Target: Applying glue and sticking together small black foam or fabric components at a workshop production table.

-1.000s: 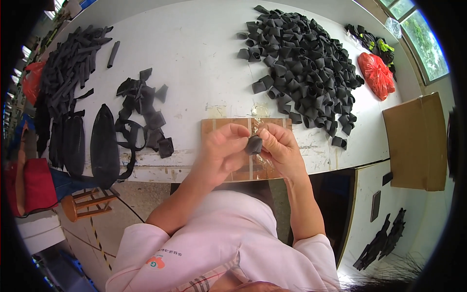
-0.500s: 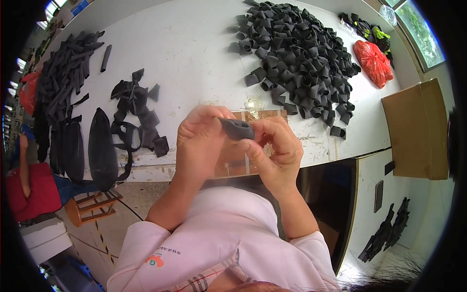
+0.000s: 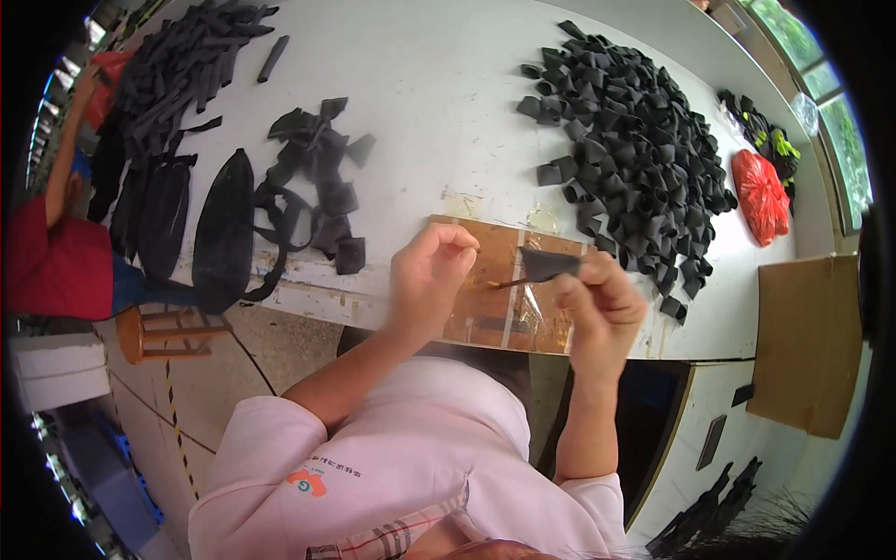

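Note:
My right hand (image 3: 605, 303) pinches a small piece of black fabric (image 3: 549, 264) at its right end, over a brown board (image 3: 481, 245) taped to the table's near edge. The piece looks like a flattened loop and is slightly blurred. To its left, apart from it, my left hand (image 3: 429, 275) has its thumb and fingers drawn together; whether anything small is between them cannot be seen. Below the fabric's left end a thin dark strip (image 3: 509, 283) shows against the board.
At the right of the white table (image 3: 420, 121) lies a big heap of black fabric loops (image 3: 635, 159). Black strips (image 3: 187, 65) and flat black pieces (image 3: 322, 177) lie left. A red plastic bag (image 3: 761, 196) and a cardboard box (image 3: 807, 345) stand right. A person in red (image 3: 65, 257) is far left.
My left hand has let go of the black fabric, and the hands have come apart. My right hand has moved right with the piece. The whole view has shifted.

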`<action>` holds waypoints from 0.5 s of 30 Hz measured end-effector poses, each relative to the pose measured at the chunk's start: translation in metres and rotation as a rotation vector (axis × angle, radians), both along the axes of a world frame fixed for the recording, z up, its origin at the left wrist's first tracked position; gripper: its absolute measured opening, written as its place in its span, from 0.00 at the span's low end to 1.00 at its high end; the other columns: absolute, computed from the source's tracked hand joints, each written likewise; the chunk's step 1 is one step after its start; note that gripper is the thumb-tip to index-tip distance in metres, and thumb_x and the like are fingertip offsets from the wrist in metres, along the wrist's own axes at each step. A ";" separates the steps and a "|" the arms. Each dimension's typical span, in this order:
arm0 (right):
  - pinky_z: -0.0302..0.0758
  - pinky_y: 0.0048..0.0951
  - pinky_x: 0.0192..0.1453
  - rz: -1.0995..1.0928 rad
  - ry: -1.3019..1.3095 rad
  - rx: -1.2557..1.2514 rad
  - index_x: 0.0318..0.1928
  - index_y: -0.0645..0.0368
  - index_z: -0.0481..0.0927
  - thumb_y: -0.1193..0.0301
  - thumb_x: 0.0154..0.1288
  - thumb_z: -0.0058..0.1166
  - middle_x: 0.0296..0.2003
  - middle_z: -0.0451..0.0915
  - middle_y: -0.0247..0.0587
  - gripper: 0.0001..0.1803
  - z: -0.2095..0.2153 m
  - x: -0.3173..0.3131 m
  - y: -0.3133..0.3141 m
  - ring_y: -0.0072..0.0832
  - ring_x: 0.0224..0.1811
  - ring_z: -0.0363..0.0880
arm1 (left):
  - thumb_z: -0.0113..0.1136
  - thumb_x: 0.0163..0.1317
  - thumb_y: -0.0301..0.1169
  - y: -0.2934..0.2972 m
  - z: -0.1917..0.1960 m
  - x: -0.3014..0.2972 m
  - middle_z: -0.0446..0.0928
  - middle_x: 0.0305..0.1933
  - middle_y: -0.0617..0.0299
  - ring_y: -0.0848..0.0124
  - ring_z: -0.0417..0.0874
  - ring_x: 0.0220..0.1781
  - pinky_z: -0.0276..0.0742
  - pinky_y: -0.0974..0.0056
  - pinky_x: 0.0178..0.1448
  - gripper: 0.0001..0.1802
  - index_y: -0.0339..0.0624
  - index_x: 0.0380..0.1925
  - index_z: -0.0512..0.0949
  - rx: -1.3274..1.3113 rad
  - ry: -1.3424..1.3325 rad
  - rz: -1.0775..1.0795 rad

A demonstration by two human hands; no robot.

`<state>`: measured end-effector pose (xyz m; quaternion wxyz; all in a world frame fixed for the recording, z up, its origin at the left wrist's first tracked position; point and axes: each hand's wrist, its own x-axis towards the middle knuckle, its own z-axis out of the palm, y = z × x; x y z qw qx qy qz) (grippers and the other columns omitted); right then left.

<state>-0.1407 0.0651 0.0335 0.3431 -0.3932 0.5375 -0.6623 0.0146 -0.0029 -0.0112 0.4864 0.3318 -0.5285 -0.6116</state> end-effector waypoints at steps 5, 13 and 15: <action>0.63 0.14 0.25 -0.273 -0.186 -0.070 0.40 0.67 0.73 0.68 0.65 0.43 0.25 0.73 0.34 0.13 0.012 -0.044 -0.022 0.14 0.24 0.66 | 0.57 0.49 0.27 -0.012 -0.059 0.061 0.64 0.49 0.46 0.55 0.66 0.46 0.63 0.57 0.50 0.26 0.34 0.49 0.63 -0.517 -1.167 0.418; 0.63 0.15 0.22 -0.111 -0.257 0.267 0.34 0.65 0.75 0.65 0.64 0.46 0.21 0.71 0.32 0.13 -0.049 0.015 0.022 0.16 0.20 0.66 | 0.58 0.51 0.40 -0.067 -0.097 0.081 0.63 0.48 0.46 0.53 0.65 0.45 0.66 0.55 0.47 0.33 0.41 0.56 0.60 -0.368 -1.602 0.550; 0.64 0.14 0.22 -0.046 -0.249 0.327 0.33 0.64 0.74 0.65 0.65 0.44 0.20 0.71 0.32 0.13 -0.052 0.021 0.025 0.14 0.19 0.66 | 0.58 0.51 0.38 -0.085 -0.107 0.083 0.66 0.44 0.48 0.54 0.68 0.43 0.68 0.56 0.44 0.27 0.42 0.50 0.65 -0.408 -1.589 0.564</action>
